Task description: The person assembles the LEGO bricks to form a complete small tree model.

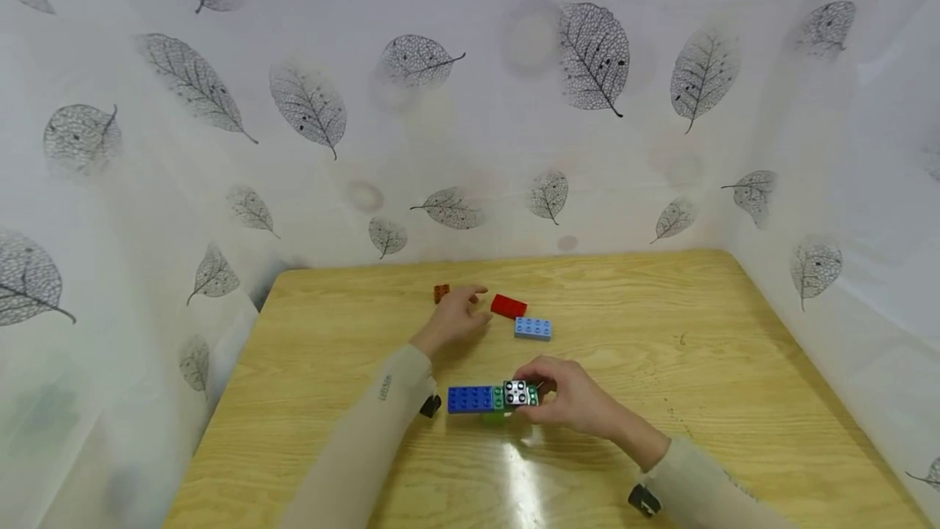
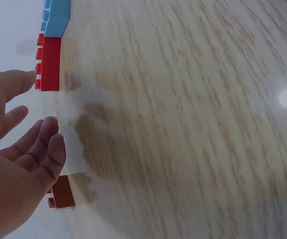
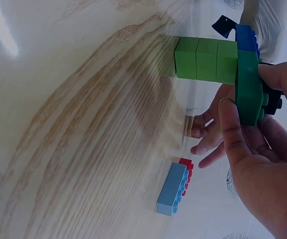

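My right hand (image 1: 569,398) grips the end of a dark green toy brick (image 3: 248,92) between thumb and fingers. Beneath that brick stands a column of light green bricks (image 3: 206,59), seen in the right wrist view. A blue brick (image 1: 470,400) adjoins the green one on the left, and a small black brick (image 1: 516,393) sits on top of the green brick. Farther back, my left hand (image 1: 454,317) hovers with loosely spread fingers and nothing in them. It lies between a red brick (image 1: 509,306) and a small orange-brown brick (image 2: 63,191).
A light blue brick (image 1: 532,328) lies against the near right end of the red one. The wooden table (image 1: 734,366) is bordered at the back and sides by a white leaf-print curtain (image 1: 485,129).
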A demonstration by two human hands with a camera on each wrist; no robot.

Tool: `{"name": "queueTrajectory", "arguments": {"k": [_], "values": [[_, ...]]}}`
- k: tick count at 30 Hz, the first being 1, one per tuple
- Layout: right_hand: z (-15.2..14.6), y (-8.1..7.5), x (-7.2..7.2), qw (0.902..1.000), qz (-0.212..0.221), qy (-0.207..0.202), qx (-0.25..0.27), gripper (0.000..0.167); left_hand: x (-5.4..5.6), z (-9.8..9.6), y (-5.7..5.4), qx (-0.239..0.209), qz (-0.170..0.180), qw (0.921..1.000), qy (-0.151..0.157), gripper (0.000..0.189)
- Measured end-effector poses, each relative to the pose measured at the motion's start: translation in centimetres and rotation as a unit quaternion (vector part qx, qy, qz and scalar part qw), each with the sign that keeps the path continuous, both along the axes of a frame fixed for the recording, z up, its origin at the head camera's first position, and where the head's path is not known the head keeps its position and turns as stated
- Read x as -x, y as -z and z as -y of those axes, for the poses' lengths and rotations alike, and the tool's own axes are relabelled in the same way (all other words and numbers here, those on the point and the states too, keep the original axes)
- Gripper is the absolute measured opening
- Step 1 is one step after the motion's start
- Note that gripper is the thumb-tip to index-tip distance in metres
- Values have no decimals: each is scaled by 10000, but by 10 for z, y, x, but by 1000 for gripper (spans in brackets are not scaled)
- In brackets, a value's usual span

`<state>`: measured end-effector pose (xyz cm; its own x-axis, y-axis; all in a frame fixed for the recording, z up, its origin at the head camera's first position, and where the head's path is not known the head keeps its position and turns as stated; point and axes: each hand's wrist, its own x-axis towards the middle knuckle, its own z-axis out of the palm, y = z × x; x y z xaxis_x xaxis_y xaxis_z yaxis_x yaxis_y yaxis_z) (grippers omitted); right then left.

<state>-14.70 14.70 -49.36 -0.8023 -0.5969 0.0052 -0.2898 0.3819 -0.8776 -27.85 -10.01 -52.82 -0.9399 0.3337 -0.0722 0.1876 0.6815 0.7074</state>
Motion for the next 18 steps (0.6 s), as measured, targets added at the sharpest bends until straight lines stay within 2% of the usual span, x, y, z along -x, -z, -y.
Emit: {"name": "queueTrajectory", "arguments": {"k": [6,13,18], "values": [[-1,0,0,9999,-96,14,-111,37,0,-13,-1,86,109,9999,62,61],[-3,-1,0,9997,-130,-10,-216,36,2,-24,-3,451,253,9986,-81,62],[-2,-1,1,9997,-42,-19,-235,36,5,-23,-1,748,193,9970,95,61]]}}
